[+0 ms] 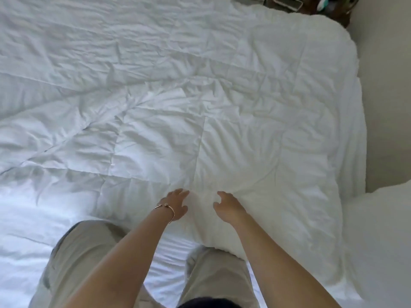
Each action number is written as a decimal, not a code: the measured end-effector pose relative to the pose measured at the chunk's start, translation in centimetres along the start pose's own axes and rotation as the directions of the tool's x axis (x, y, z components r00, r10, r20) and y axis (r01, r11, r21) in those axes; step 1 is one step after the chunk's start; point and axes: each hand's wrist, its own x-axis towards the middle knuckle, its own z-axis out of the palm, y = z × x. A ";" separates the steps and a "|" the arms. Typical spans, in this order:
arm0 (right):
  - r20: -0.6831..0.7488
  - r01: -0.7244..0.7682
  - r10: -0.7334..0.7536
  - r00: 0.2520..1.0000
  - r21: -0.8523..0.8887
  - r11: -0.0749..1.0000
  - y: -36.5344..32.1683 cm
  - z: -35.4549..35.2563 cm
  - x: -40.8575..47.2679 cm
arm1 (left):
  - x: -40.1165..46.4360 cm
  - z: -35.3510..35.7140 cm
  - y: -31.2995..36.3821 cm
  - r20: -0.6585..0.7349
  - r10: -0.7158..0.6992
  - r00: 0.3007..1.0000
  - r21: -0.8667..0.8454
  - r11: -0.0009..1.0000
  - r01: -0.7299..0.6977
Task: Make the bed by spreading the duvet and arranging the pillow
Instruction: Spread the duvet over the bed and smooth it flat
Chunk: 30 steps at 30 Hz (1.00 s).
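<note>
While the person kneels on the bed, both knees in pale trousers [73, 258] planted on the bare sheet [29, 218], the two hands reach forward to the near edge of the white quilted duvet [200, 96]. It lies spread across most of the mattress, creased throughout, its right side hanging over the bed's edge toward the beige floor [382, 107]. The left hand [175, 203], wearing a thin bracelet [165, 210] at the wrist, has its fingers [181, 193] loosely spread and resting on the fabric; the right hand [226, 205] sits just beside it with fingers [221, 194] curved, and whether they pinch the cloth or merely press it cannot be told for certain. Folds radiate from the point between the hands, which suggests the cloth is being gathered or drawn there. In my judgement the kneeling position serves to reach the middle of the bed, and the paired hands serve to pull the edge evenly. A white mass at the lower right [382, 230] may be the pillow, though that is not certain. A dark bedside surface [329, 7] carrying small items shows at the top. The spreading appears largely done; smoothing and the pillow remain.
</note>
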 end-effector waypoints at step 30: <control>-0.622 -0.020 -0.025 0.783 -0.065 0.998 -36.3 8.5 19.3 | 12.0 -16.5 -34.9 -0.439 0.181 0.880 -0.087 0.966 -0.242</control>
